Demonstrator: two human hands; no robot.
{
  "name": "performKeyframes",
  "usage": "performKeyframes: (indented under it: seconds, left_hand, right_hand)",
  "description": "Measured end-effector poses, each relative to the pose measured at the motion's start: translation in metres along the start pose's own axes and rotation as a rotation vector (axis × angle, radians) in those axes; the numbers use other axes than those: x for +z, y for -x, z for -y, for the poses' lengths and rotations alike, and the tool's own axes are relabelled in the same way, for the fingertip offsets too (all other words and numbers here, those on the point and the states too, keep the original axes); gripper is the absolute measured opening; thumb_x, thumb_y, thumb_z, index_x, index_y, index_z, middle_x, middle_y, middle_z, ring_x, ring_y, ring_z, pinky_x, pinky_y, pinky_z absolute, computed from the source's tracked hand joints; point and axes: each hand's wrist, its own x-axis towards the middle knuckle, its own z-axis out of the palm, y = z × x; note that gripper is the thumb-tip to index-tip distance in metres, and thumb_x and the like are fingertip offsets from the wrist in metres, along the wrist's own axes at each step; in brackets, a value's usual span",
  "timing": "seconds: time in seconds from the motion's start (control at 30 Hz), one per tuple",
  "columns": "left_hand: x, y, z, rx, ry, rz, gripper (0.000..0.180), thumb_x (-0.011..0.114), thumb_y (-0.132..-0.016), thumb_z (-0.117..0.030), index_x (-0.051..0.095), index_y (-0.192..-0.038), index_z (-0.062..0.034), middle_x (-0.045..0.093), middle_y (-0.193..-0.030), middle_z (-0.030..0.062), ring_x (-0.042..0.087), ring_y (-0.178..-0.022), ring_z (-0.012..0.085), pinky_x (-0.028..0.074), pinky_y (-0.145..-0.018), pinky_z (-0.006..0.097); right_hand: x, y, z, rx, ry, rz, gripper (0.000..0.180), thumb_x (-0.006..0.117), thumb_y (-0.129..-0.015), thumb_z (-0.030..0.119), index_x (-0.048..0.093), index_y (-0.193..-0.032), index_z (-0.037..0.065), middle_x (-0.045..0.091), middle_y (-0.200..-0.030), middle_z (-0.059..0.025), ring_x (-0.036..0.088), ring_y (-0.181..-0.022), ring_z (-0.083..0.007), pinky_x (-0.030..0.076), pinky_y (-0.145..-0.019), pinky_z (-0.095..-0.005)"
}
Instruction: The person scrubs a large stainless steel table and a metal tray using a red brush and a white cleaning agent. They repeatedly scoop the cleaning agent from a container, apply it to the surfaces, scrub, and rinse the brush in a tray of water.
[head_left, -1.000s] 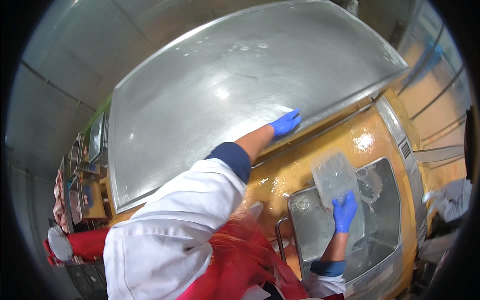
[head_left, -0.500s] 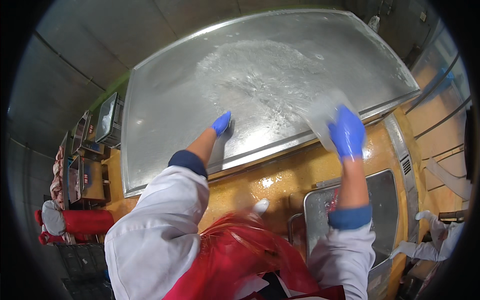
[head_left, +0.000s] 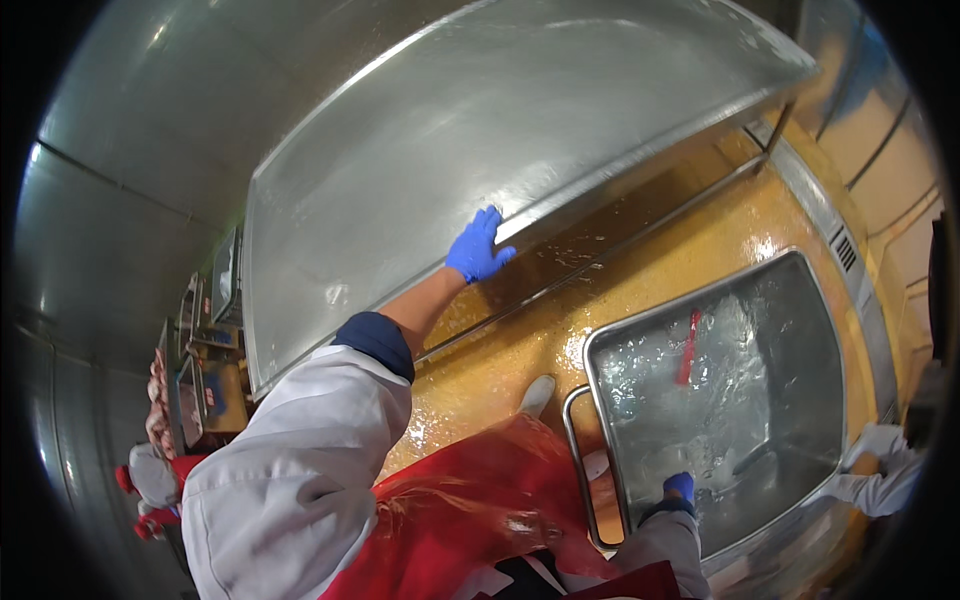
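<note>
My left hand (head_left: 480, 247), in a blue glove, lies on the near edge of a large wet steel table (head_left: 400, 190). Its fingers are spread and it holds nothing. Down inside a steel tub cart (head_left: 800, 390) at the right is my right hand (head_left: 680, 487), also blue-gloved, its fingers closed. A faint translucent container (head_left: 664, 462) shows by that hand, its outline hard to make out against the water (head_left: 730, 390). Also in the tub, farther from me, lies a narrow red strip-like thing (head_left: 689, 347).
The tub's bent handle (head_left: 577, 450) stands close to my legs. Wet yellow floor (head_left: 480, 375) lies between table and tub, and a drain channel (head_left: 845, 250) runs at the right. Two other people work nearby: one in red (head_left: 150, 480) at the left, a white sleeve (head_left: 875, 485) at the right.
My right hand has gone from above the table's edge down into the tub with the translucent container. My left hand has shifted right onto the edge. The splashing water on the table has spread out.
</note>
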Motion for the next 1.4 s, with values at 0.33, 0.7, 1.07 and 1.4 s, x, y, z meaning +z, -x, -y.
performKeyframes:
  seconds: [0.33, 0.7, 1.07, 1.4]
  left_hand:
    - [-0.007, -0.026, -0.015, 0.132, -0.165, -0.004, 0.057, 0.062, -0.085, -0.029, 0.043, -0.127, 0.0048, 0.035, -0.141, 0.0291, 0.036, -0.130, 0.0435, 0.035, -0.106, 0.045]
    - [-0.015, -0.046, -0.032, 0.102, -0.138, 0.054, 0.068, 0.059, -0.087, -0.033, 0.036, -0.132, 0.0130, 0.032, -0.142, 0.0303, 0.033, -0.132, 0.0427, 0.031, -0.109, 0.044]
    - [-0.024, -0.051, -0.036, 0.089, -0.126, 0.108, 0.068, 0.055, -0.090, -0.036, 0.034, -0.137, 0.0087, 0.028, -0.147, 0.0253, 0.028, -0.137, 0.0377, 0.028, -0.111, 0.043]
    - [-0.014, -0.051, -0.039, 0.074, -0.101, 0.052, 0.066, 0.061, -0.085, -0.032, 0.038, -0.131, 0.0082, 0.032, -0.144, 0.0280, 0.032, -0.133, 0.0411, 0.032, -0.108, 0.046]
  right_hand:
    - [-0.027, 0.041, 0.076, 0.136, -1.807, 0.068, 0.027, 0.066, -0.067, -0.002, 0.057, -0.091, 0.004, 0.057, -0.082, -0.0026, 0.054, -0.074, -0.0165, 0.048, -0.071, -0.0324]
    - [-0.587, 0.025, 0.133, -0.151, -0.332, -0.833, 0.041, 0.074, -0.068, 0.025, 0.062, -0.101, 0.003, 0.065, -0.099, -0.0220, 0.063, -0.092, -0.0379, 0.051, -0.079, -0.0462]
    - [-0.923, 0.099, 0.346, -0.245, -0.031, -1.027, 0.024, 0.049, -0.085, 0.011, 0.069, -0.097, 0.006, 0.067, -0.101, -0.0190, 0.066, -0.093, -0.0349, 0.052, -0.080, -0.0433]
    - [-0.377, 0.008, 0.017, 0.173, -0.323, -0.716, 0.031, 0.066, -0.071, 0.012, 0.063, -0.100, 0.004, 0.065, -0.096, -0.0204, 0.062, -0.092, -0.0385, 0.049, -0.080, -0.0442]
